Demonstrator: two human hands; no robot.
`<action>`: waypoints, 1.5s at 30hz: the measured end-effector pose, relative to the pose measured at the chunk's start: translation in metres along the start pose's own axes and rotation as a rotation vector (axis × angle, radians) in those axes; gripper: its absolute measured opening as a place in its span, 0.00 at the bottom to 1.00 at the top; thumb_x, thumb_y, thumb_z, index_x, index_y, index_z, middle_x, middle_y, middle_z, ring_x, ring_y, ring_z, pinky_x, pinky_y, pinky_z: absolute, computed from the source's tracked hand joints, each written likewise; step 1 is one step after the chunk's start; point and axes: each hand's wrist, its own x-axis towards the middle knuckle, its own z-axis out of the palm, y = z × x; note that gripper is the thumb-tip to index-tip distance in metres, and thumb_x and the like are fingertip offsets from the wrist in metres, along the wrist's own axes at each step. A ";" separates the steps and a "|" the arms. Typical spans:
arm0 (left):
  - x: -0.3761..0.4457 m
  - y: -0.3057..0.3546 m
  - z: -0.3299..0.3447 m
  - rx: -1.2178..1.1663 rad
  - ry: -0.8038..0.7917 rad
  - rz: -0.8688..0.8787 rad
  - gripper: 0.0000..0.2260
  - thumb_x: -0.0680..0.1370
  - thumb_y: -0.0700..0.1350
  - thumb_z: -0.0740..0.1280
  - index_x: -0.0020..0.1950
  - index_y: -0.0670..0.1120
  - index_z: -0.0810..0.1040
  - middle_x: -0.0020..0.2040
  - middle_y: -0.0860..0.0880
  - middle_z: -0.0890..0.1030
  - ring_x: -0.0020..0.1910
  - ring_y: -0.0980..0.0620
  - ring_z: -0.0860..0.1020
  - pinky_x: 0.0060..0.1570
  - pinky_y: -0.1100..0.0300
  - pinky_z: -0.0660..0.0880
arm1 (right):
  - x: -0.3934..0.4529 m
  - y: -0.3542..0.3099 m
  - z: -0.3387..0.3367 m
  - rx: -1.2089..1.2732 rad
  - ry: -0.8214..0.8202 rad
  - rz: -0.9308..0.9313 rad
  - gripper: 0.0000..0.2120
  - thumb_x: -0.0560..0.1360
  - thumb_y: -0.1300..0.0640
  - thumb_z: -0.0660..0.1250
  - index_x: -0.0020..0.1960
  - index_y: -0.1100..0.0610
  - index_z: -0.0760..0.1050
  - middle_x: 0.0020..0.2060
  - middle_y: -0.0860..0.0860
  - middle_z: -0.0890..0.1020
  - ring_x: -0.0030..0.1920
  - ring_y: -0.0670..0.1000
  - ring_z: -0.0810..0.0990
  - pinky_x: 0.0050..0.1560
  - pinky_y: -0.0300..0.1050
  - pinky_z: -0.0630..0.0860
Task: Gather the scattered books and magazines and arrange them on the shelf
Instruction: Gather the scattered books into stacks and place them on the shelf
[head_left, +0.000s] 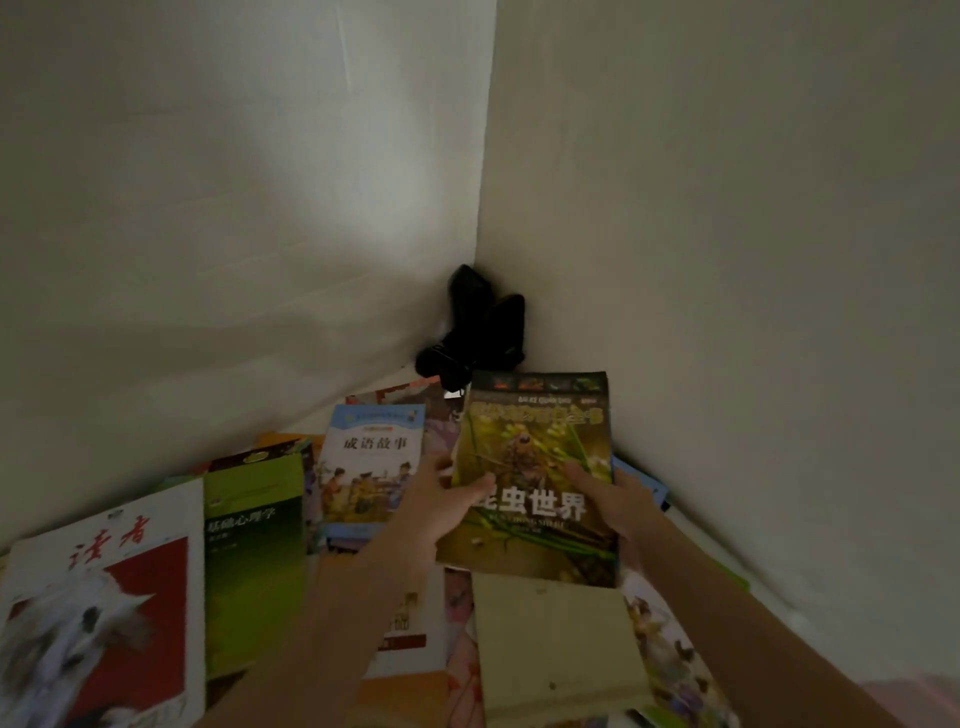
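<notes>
Both hands grip the insect-world book (535, 478) above the scattered pile in the wall corner. Left hand (441, 512) clamps its left edge, thumb across the cover. Right hand (615, 499) clamps the right edge, thumb on top.
</notes>
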 end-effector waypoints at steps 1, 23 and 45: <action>0.003 0.001 0.012 0.083 0.020 0.066 0.35 0.66 0.59 0.77 0.69 0.50 0.68 0.61 0.50 0.75 0.57 0.46 0.77 0.50 0.49 0.79 | 0.005 0.001 -0.013 0.034 0.003 0.003 0.14 0.72 0.45 0.71 0.51 0.54 0.80 0.43 0.54 0.86 0.45 0.58 0.84 0.51 0.57 0.81; -0.051 -0.064 0.029 0.289 -0.038 -0.068 0.45 0.55 0.41 0.84 0.68 0.47 0.67 0.60 0.52 0.75 0.63 0.43 0.72 0.64 0.48 0.72 | -0.056 0.092 -0.033 -0.377 0.083 -0.380 0.17 0.75 0.49 0.68 0.62 0.46 0.70 0.50 0.37 0.78 0.46 0.32 0.76 0.40 0.25 0.73; -0.075 -0.073 -0.005 -0.122 0.025 0.162 0.33 0.61 0.43 0.82 0.63 0.52 0.74 0.59 0.53 0.78 0.57 0.52 0.76 0.60 0.48 0.75 | -0.077 0.078 -0.004 -0.048 -0.023 -0.059 0.26 0.58 0.47 0.82 0.52 0.56 0.81 0.44 0.54 0.86 0.44 0.59 0.85 0.51 0.63 0.80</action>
